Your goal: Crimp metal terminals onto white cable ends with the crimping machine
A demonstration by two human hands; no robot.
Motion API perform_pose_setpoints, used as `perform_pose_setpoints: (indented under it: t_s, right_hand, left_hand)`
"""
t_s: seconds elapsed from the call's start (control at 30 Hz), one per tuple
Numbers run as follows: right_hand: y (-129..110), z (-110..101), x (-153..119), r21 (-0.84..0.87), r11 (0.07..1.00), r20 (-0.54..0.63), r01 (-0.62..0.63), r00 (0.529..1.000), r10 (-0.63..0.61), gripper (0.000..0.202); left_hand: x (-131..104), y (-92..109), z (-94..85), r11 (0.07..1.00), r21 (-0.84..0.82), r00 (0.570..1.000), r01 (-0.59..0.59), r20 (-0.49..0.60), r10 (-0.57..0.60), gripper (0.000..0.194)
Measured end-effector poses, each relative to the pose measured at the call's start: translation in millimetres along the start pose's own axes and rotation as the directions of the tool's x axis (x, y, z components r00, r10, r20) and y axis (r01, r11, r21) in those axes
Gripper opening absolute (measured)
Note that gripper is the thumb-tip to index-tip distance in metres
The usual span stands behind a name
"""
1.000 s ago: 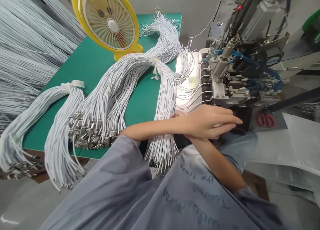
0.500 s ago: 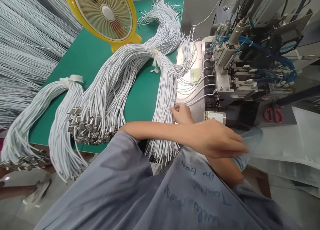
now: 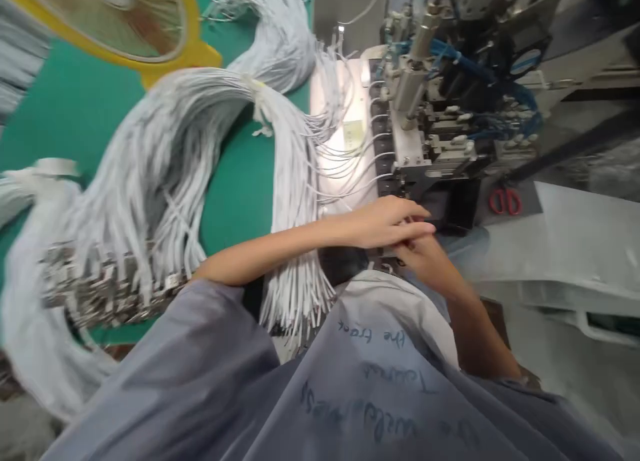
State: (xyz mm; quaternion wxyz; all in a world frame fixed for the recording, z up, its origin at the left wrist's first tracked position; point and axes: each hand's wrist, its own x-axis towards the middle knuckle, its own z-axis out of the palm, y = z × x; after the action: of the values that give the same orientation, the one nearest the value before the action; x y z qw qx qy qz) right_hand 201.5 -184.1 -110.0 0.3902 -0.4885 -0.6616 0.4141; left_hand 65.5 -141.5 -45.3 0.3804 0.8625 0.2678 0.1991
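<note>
At centre right of the frame, the left hand (image 3: 383, 223) overlaps the right hand (image 3: 427, 259) near the machine (image 3: 409, 141) and white cables (image 3: 295, 181); whether their fingers grasp anything I cannot tell.

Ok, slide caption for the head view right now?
Left hand and right hand close together beside a machine, with tied white cables draped across a green table.

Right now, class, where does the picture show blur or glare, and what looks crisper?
Head view: blur smears the yellow fan and the metal connectors; head view: bright glare whitens the pale plate; head view: the left hand looks somewhat crisper.
</note>
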Motion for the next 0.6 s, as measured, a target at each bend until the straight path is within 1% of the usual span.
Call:
perform_pose_setpoints:
  t_s: [0.07,0.1,0.17,0.2,0.27,0.33,0.4,0.47,0.53,0.6]
  right_hand:
    - [-5.0,-32.1,-0.3,0.029,0.996,0.066,-0.083,0.995,0.081,0.011]
    - [-7.3,-43.3,1.2,0.076,0.989,0.056,-0.13,0.991,0.126,0.011]
    - [-9.4,-55.1,6.1,0.221,0.961,-0.053,-0.168,0.982,0.184,0.014]
    - [-9.0,-56.3,8.6,0.303,0.94,-0.1,-0.157,0.976,0.195,0.017]
    - [-6.7,-52.7,12.8,0.428,0.894,-0.117,-0.133,0.973,0.201,0.023]
    - [-4.3,-45.9,15.1,0.471,0.876,-0.119,-0.102,0.977,0.178,0.027]
    - [-2.7,-40.9,16.2,0.433,0.9,-0.163,-0.047,0.978,0.13,0.027]
    - [-2.3,-39.8,16.9,0.366,0.93,-0.208,0.007,0.975,0.075,0.025]
    - [-3.1,-42.5,18.0,0.322,0.946,-0.21,0.033,0.977,0.038,0.022]
    - [-5.0,-47.3,19.5,0.292,0.955,-0.177,0.043,0.984,0.01,0.017]
  left_hand:
    - [5.0,-10.9,-1.6,0.995,-0.084,0.998,0.06,0.035,-0.057,0.034]
    - [7.0,-15.4,-1.9,0.988,-0.118,0.995,0.096,0.042,-0.091,0.033]
    - [9.6,-21.7,-2.1,0.972,-0.192,0.99,0.139,-0.001,-0.141,0.027]
    - [9.9,-23.5,-2.3,0.96,-0.234,0.987,0.155,-0.007,-0.161,0.025]
    - [9.0,-24.8,-2.6,0.928,-0.323,0.981,0.184,-0.002,-0.195,0.024]
    - [7.3,-24.4,-2.7,0.916,-0.353,0.979,0.191,0.006,-0.202,0.024]
    - [6.3,-23.6,-2.3,0.944,-0.296,0.987,0.143,-0.033,-0.16,0.024]
    - [6.6,-23.0,-1.2,0.973,-0.218,0.988,0.081,-0.107,-0.107,0.023]
    - [7.6,-22.9,0.0,0.98,-0.186,0.978,0.064,-0.184,-0.099,0.02]
    - [8.6,-23.3,0.3,0.982,-0.174,0.963,0.073,-0.242,-0.114,0.017]
